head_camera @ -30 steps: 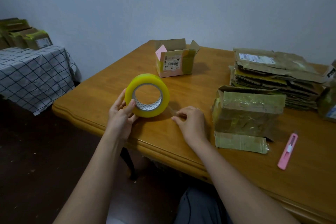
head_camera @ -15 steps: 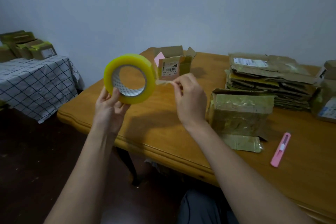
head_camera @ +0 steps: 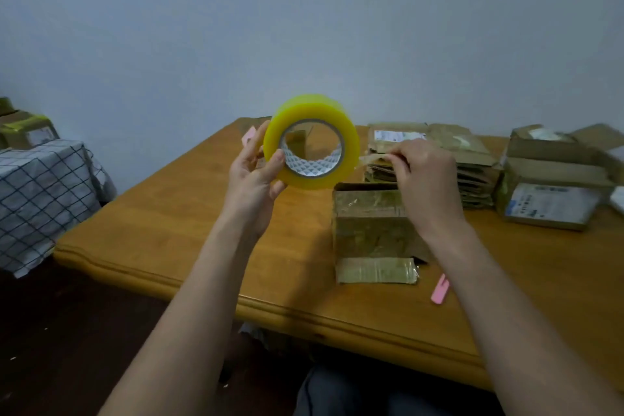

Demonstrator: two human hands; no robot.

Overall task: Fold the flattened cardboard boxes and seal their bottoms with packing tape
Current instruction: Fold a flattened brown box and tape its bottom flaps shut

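Observation:
My left hand (head_camera: 252, 176) grips a yellow roll of packing tape (head_camera: 349, 149) and holds it up above the wooden table (head_camera: 189, 233). At the roll's right side my right hand (head_camera: 427, 176) pinches the free end of the tape (head_camera: 368, 159). Below my right hand stands a folded cardboard box (head_camera: 369, 230), covered in old tape, with one flap lying flat toward me. A stack of flattened boxes (head_camera: 472, 159) lies behind it.
A pink utility knife (head_camera: 439, 289) lies right of the box, partly hidden by my right forearm. More boxes (head_camera: 553, 189) sit at the far right. A side table with a checked cloth (head_camera: 37, 192) and boxes stands at the left. A small open box is mostly hidden behind the roll.
I lifted the roll off the table and moved it right, toward the folded box. My right hand went up with the tape end and stays at the roll's right side.

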